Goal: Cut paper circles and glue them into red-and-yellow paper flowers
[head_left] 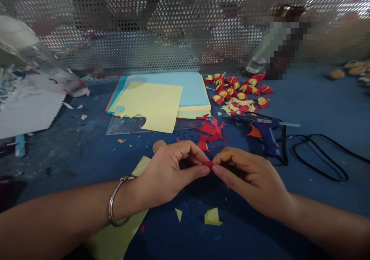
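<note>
Between my two hands is a small red paper piece (pixel 208 164), mostly covered by fingertips. My left hand (pixel 176 171), with a silver bangle at its wrist, pinches the piece from the left. From the right, the thumb and index finger of my right hand (pixel 251 175) close on its other edge. Just beyond my fingers lie red paper scraps (pixel 212 131). Yellow scraps (pixel 213 216) rest on the table nearer to me. A yellow sheet (pixel 135 221) lies partly under my left wrist.
Coloured paper sheets (pixel 193 88) are stacked at the back, a cut yellow sheet (pixel 162 104) on top. Folded red-and-yellow paper pieces (pixel 225 94) cluster beside them. A blue glue gun (pixel 267 131) with a black cord (pixel 320 136) lies right. A perforated metal panel (pixel 162 29) stands behind.
</note>
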Demonstrator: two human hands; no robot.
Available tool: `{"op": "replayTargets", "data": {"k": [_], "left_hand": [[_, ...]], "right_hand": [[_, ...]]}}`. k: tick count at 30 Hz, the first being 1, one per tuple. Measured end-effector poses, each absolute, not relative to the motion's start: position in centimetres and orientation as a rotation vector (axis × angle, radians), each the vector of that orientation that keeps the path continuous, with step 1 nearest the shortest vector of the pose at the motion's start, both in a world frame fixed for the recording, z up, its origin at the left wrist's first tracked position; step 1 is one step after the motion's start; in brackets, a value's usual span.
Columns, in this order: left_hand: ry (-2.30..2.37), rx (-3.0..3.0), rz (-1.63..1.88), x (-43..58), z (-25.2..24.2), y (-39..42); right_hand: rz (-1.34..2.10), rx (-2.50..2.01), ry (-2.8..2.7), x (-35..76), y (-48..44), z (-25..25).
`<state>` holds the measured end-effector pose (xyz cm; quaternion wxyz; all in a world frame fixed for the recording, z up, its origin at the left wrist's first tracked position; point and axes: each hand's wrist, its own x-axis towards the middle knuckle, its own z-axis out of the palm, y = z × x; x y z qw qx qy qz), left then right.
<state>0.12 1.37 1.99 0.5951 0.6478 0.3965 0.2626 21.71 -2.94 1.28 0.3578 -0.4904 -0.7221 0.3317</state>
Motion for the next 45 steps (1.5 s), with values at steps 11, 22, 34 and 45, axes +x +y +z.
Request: {"op": "replayTargets", "data": {"k": [11, 22, 34, 45], "left_hand": [[0.902, 1.523, 0.636, -0.22, 1.77, 1.33], [0.899, 1.648, 0.645, -0.43, 1.7, 1.47], [0.934, 1.859, 0.673, -0.32, 2.58, 1.16], [0.916, 1.865, 0.59, -0.4, 2.48, 0.87]], "right_hand": [[0.904, -1.274, -1.872, 21.83, -2.9, 1.11], [0.912, -1.264, -1.865, 21.78, -2.86, 1.09], [0.889, -1.262, -1.909, 21.75, -2.8, 1.16], [0.864, -1.228, -1.982, 21.79, -2.7, 1.1]]}}
